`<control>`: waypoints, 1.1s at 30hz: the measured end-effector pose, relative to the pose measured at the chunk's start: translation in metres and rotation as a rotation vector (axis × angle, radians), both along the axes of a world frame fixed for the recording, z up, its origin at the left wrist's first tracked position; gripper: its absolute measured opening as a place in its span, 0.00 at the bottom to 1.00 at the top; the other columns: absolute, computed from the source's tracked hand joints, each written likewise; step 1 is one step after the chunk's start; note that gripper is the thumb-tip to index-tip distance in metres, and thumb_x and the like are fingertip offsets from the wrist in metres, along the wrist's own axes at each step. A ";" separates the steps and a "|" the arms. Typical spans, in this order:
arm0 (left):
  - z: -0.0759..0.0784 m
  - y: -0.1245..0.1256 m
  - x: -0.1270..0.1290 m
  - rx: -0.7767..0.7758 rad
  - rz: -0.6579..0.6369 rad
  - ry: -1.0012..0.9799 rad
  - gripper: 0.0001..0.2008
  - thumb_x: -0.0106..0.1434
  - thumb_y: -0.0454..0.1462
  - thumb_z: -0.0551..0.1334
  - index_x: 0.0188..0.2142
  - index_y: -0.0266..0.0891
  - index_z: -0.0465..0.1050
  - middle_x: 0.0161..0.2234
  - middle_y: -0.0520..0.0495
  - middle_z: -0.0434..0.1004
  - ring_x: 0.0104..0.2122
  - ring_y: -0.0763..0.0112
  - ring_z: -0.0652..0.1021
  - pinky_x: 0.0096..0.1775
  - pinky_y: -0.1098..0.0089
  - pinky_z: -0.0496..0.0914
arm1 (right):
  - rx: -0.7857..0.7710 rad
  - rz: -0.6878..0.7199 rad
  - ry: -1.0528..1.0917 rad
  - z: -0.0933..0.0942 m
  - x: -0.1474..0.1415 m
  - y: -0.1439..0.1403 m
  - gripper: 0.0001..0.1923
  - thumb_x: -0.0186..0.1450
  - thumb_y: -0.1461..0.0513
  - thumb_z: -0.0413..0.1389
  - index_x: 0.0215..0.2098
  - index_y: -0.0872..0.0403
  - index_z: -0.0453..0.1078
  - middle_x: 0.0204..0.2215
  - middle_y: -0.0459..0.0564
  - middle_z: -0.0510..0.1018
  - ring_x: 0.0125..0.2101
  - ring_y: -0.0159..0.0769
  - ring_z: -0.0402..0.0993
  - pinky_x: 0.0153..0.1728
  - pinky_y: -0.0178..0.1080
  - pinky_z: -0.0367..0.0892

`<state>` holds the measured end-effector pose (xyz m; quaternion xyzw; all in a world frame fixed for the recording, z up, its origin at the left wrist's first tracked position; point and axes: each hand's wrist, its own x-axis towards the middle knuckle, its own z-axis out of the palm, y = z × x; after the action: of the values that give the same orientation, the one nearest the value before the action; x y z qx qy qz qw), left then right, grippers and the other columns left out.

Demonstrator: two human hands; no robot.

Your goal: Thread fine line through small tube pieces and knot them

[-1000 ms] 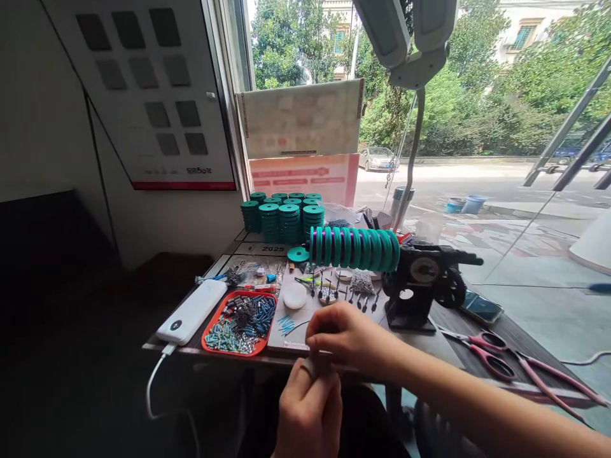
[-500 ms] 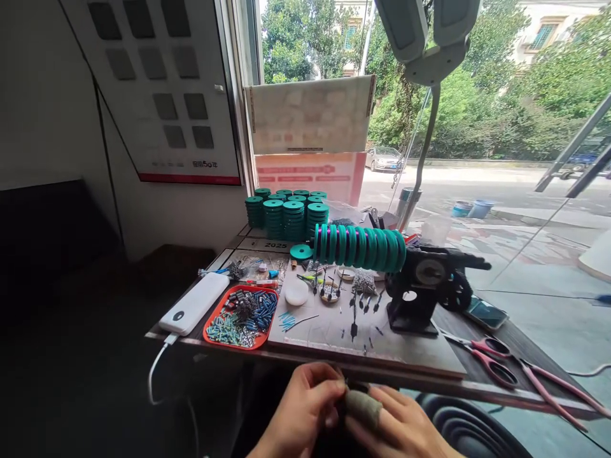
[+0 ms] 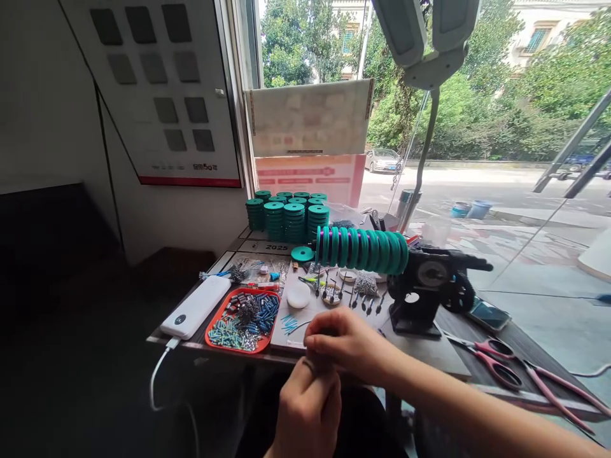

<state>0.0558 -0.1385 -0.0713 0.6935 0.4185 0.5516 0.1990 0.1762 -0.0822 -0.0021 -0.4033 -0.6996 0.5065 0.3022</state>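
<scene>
In front of the table edge, my left hand is closed, its fingers curled up against the right. My right hand reaches across from the right, thumb and fingers pinched together just above it. Whatever they grip is too small or too hidden to name. Beyond the fingers lies a pale work board with short light-blue pieces and a thin dark strand. To the left sits a red tray with small blue, green and metallic parts. My right forearm covers part of the board.
A black winder-like device carries a row of green spools. Stacked green spools stand behind. A white power bank with a cable is at left; pink-handled scissors, pliers and a phone lie right. A lamp hangs overhead.
My right hand has risen and moved left over the board's front edge, bringing its forearm across. My left hand has turned and stays low. The fingers still meet.
</scene>
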 end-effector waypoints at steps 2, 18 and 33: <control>0.013 0.000 0.002 -0.584 -0.151 -0.427 0.07 0.52 0.30 0.63 0.20 0.38 0.74 0.22 0.51 0.70 0.22 0.76 0.69 0.25 0.77 0.64 | 0.248 -0.104 -0.051 -0.012 0.016 -0.016 0.06 0.58 0.65 0.54 0.32 0.55 0.72 0.26 0.46 0.75 0.25 0.30 0.69 0.26 0.31 0.62; 0.014 -0.004 0.003 -0.512 -0.160 -0.110 0.06 0.51 0.28 0.63 0.21 0.37 0.74 0.30 0.47 0.73 0.28 0.70 0.73 0.30 0.74 0.66 | 1.032 0.003 -0.205 -0.053 0.037 -0.066 0.28 0.72 0.57 0.36 0.21 0.54 0.68 0.15 0.44 0.70 0.15 0.26 0.63 0.16 0.30 0.57; 0.022 0.001 0.002 -0.998 -0.156 -0.757 0.05 0.47 0.28 0.66 0.19 0.36 0.72 0.19 0.53 0.71 0.17 0.81 0.66 0.19 0.80 0.58 | 0.784 -0.171 -0.164 -0.021 0.032 -0.035 0.08 0.64 0.65 0.51 0.33 0.54 0.72 0.26 0.47 0.76 0.23 0.29 0.68 0.25 0.33 0.61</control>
<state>0.0575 -0.1374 -0.0494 0.3024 0.4741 0.4813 0.6725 0.2080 -0.1170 -0.0226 -0.3532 -0.8254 0.1405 0.4173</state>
